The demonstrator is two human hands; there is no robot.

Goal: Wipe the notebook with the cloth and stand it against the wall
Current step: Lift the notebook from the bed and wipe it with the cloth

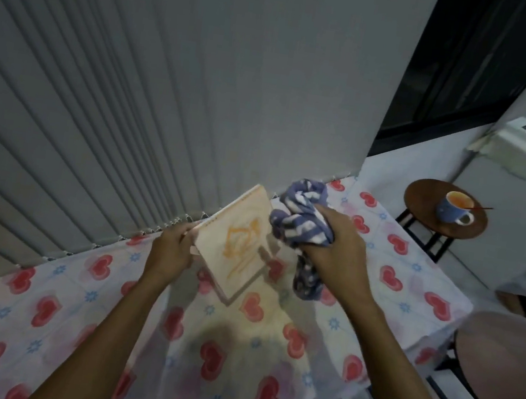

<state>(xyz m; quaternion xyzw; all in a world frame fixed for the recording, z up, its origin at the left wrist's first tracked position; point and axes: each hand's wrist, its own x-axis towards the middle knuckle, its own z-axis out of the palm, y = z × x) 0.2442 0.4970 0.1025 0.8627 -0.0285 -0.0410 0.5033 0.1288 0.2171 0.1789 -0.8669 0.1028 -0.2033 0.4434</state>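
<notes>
1. In the head view, your left hand (170, 250) grips the notebook (234, 246) by its left edge, fingers curled around it, thumb on the cover.
2. You hold the notebook up off the table (75, 325), tilted, its pale cover with an orange drawing facing you; it hangs over the table's far half, near the far edge where the ribbed wall (136, 80) rises.
3. Your right hand (336, 243) is closed tight around the cloth (299, 218), a bunched blue-and-white striped piece; one end hangs below your fist.
4. The cloth touches the notebook's upper right edge, and your right hand sits just right of the cover.
5. The table wears a white covering printed with red hearts and small blue flowers, and both your forearms reach across it from the near edge.
6. Beyond the table's right edge stands a small round stool (423, 201) carrying a blue cup (453, 209) with orange liquid and a thin stick resting in it.
7. A second round seat (507, 375) shows beside the table's near right corner.
</notes>
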